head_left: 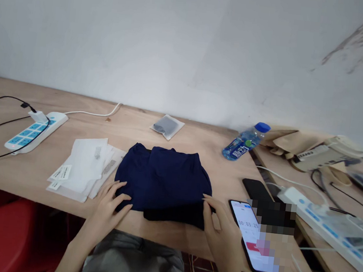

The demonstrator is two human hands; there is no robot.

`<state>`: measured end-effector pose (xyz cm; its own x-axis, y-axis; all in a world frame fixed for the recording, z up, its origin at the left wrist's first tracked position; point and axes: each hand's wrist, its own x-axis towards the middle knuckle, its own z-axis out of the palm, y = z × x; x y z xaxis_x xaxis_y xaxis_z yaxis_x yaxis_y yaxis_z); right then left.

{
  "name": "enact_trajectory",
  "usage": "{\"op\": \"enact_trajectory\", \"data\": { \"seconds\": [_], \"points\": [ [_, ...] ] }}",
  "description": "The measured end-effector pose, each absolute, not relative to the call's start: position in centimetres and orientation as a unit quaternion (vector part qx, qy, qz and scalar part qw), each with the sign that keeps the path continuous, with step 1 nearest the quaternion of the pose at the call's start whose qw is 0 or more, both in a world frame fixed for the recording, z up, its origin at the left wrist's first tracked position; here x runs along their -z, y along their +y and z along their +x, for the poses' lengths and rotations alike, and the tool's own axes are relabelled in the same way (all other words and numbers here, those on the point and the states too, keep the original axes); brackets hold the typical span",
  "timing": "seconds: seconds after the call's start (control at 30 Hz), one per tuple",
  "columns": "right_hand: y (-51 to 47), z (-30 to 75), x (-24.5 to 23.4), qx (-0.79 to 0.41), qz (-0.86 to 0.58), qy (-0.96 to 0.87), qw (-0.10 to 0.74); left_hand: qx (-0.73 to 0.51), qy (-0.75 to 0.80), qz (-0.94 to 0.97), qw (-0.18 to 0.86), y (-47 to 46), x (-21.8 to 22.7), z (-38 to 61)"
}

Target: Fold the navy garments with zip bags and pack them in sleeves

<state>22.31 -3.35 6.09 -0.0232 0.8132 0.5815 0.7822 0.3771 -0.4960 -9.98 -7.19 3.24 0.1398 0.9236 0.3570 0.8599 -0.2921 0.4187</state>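
Cloth in navy blue, a folded garment (164, 175), lies on the light brown wooden tabletop (199, 151) near its front edge, between the two hands. The left hand (108, 204) rests flat on the garment's near left corner, fingers (118, 196) spread apart with their tips on the cloth. The right hand (219, 232) is at the near right corner, its thumb and forefinger closed in a pinch on the darker hem there. Just left of the left fingers sits a loose stack of clear plastic bags with white labels (81, 168); farther that way is a white power strip with blue sockets (34, 132). Just right of the right fingers lies a lit smartphone (245, 228), with a dark-screened black phone (256, 189) beyond it. Well beyond the fingertips, past the garment, are a small clear pouch holding something grey (167, 126) and a clear water bottle with a blue cap (244, 144), lying on its side.
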Motion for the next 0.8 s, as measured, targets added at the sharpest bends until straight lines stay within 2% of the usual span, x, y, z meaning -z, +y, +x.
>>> {"op": "enact_trajectory", "data": {
  "seconds": [0.17, 0.37, 0.5, 0.8],
  "points": [
    [-3.5, 22.8, -5.9, 0.006, -0.607, -0.685, 0.402, -0.277, 0.597, 0.751, 0.053, -7.3, -3.0, -10.2],
    [-3.3, 22.1, -6.7, 0.021, -0.604, -0.663, 0.442, -0.283, 0.601, 0.746, 0.039, -7.4, -2.8, -8.9],
    [-3.0, 21.9, -7.2, 0.009, -0.609, -0.659, 0.441, -0.329, 0.607, 0.723, 0.029, -7.0, -2.6, -8.9],
    [-4.7, 24.3, -5.5, -0.08, -0.608, -0.669, 0.419, -0.382, 0.616, 0.678, 0.121, -8.7, -2.4, -11.8]
  ]
}}
